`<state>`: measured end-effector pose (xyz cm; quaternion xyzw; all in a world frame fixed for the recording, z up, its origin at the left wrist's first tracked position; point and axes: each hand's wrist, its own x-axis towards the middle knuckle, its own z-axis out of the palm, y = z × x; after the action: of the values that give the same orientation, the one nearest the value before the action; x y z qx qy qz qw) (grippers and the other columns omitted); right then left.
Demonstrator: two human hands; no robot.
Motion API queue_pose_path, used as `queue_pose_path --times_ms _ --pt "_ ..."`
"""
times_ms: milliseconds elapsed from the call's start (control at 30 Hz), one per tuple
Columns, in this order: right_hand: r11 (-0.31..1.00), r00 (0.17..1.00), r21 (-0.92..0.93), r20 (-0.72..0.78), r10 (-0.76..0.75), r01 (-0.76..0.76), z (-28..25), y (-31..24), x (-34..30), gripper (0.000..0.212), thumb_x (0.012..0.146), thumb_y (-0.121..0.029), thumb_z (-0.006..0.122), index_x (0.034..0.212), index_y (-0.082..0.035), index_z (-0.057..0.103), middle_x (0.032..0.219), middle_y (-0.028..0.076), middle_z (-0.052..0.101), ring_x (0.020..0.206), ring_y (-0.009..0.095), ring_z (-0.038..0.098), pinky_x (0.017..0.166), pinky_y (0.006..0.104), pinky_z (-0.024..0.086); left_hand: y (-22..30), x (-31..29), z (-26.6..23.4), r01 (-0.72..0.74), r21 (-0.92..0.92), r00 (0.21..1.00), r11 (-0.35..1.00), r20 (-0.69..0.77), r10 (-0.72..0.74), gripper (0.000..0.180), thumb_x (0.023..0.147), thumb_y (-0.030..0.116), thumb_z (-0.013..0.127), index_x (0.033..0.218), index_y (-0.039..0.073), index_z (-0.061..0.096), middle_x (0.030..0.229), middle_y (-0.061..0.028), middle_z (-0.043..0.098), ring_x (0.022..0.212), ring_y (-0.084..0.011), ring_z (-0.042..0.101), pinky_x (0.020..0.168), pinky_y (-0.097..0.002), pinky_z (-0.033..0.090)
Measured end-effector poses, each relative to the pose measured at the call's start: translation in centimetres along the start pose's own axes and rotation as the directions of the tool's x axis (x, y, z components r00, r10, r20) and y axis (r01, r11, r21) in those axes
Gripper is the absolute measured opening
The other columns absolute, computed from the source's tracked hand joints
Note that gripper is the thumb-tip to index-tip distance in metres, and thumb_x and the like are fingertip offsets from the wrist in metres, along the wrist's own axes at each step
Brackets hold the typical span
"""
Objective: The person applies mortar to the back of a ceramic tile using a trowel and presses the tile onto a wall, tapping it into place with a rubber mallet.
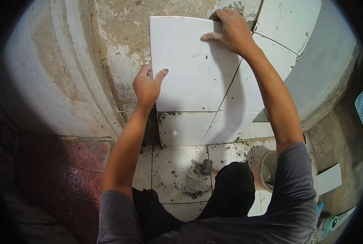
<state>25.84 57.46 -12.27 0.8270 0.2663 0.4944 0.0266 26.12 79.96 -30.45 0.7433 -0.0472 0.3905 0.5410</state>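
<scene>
A large white tile (181,61) stands against the wall in front of me, its lower edge along the top of a shorter white tile (185,127). My left hand (148,86) grips its left edge, thumb on the glossy face and fingers curled round the side. Up at the top right corner, my right hand (232,32) holds it with the thumb on the face and the other fingers over the top edge. Small dark specks of mortar dot the tile. Its back is hidden.
Bare rough wall (120,49) shows left of the tile. More white wall tiles (285,20) are on the right. On the tiled floor lie a mallet (206,167) and a crumpled greyish rag or bag (196,183). A bucket (258,177) stands by my right knee, with a loose tile (329,179) beyond.
</scene>
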Motion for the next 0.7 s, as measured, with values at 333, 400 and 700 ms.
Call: queue_pose_path --times_ms 333,400,700 --pt "0.995 0.999 0.1 0.03 -0.015 0.012 -0.5 -0.1 0.4 0.058 0.055 -0.041 0.085 0.085 0.0 0.058 0.086 0.018 0.055 0.087 0.036 0.054 0.079 0.044 0.042 -0.8 -0.5 1.2 -0.052 -0.077 0.996 0.996 -0.071 0.047 0.036 0.076 0.033 0.076 0.081 0.002 0.059 0.061 -0.0025 0.049 0.057 -0.0148 0.042 0.055 -0.0322 0.038" --pt "0.996 0.999 0.09 0.022 -0.028 0.025 -0.6 -0.3 0.4 0.057 0.057 -0.041 0.084 0.086 0.0 0.058 0.085 0.018 0.056 0.087 0.036 0.054 0.079 0.0439 0.043 -0.6 -0.6 1.3 -0.094 -0.072 0.99 0.993 -0.113 0.086 0.035 0.077 0.032 0.075 0.079 0.001 0.059 0.061 -0.0032 0.05 0.056 -0.0152 0.044 0.055 -0.033 0.038" --pt "0.997 0.995 0.043 0.07 0.065 -0.068 -1.3 -0.9 0.1 0.051 0.063 -0.041 0.081 0.092 -0.002 0.062 0.088 0.014 0.059 0.089 0.032 0.056 0.081 0.0405 0.046 1.8 1.1 -1.1 -0.008 0.258 0.998 0.966 0.07 -0.011 0.041 0.075 0.038 0.076 0.068 0.002 0.058 0.053 0.0013 0.044 0.052 -0.0114 0.04 0.05 -0.0298 0.035"
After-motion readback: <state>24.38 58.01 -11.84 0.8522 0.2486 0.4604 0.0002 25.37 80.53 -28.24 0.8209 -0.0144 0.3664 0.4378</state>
